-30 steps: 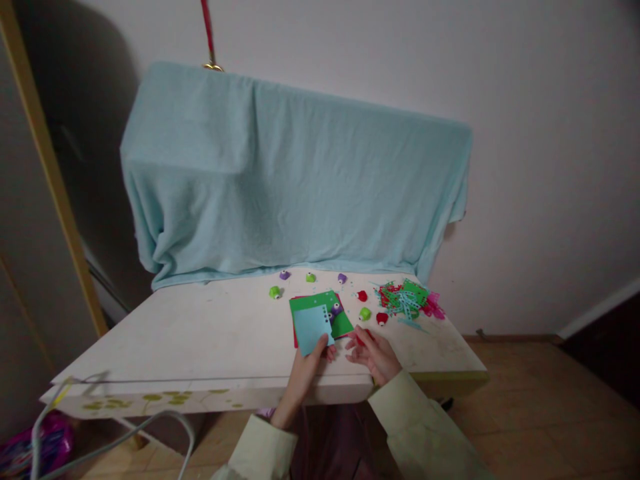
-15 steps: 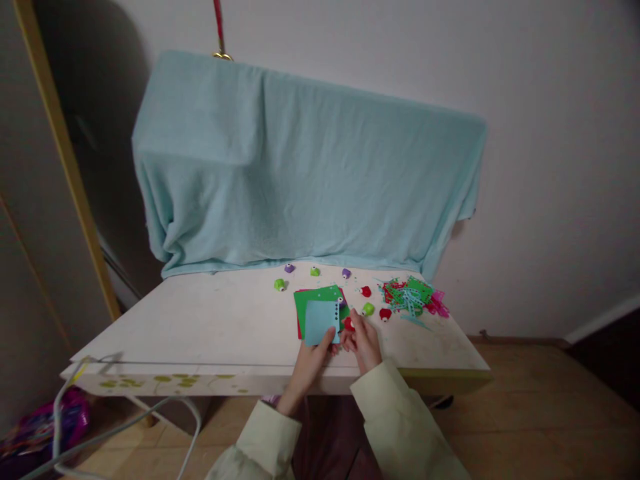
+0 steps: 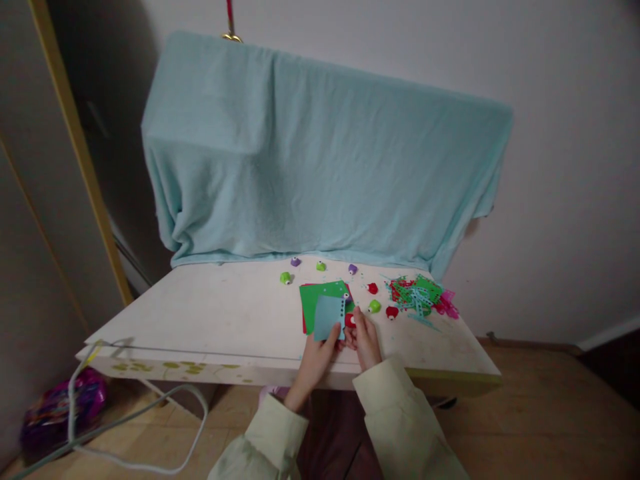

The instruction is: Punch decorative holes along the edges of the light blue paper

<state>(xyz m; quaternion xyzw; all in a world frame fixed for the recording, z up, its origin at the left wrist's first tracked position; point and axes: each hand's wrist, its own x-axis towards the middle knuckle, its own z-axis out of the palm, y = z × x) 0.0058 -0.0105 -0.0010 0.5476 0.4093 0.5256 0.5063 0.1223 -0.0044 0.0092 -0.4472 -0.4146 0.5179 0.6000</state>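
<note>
My left hand (image 3: pixel 320 348) pinches the lower edge of a light blue paper sheet (image 3: pixel 327 317), which has a row of dark holes down its right side. My right hand (image 3: pixel 365 339) is closed at the paper's right edge around a small red craft punch (image 3: pixel 351 321), partly hidden by the fingers. Beneath the blue sheet lie a green sheet (image 3: pixel 311 303) and a red sheet (image 3: pixel 303 322). At the upper right corner of the papers shows a purple punch (image 3: pixel 345 297).
More small punches lie about: green (image 3: pixel 285 278), purple (image 3: pixel 295 262) and red (image 3: pixel 392 313). A tangled pile of punched paper strips (image 3: pixel 417 295) rests on the right of the white table (image 3: pixel 210 313). Behind hangs a blue cloth (image 3: pixel 340 160); a white cable (image 3: pixel 150 467) loops at lower left.
The whole view has shifted slightly as my head moved. The blue sheet has turned a little and moved slightly right over the green one. Both hands keep their hold.
</note>
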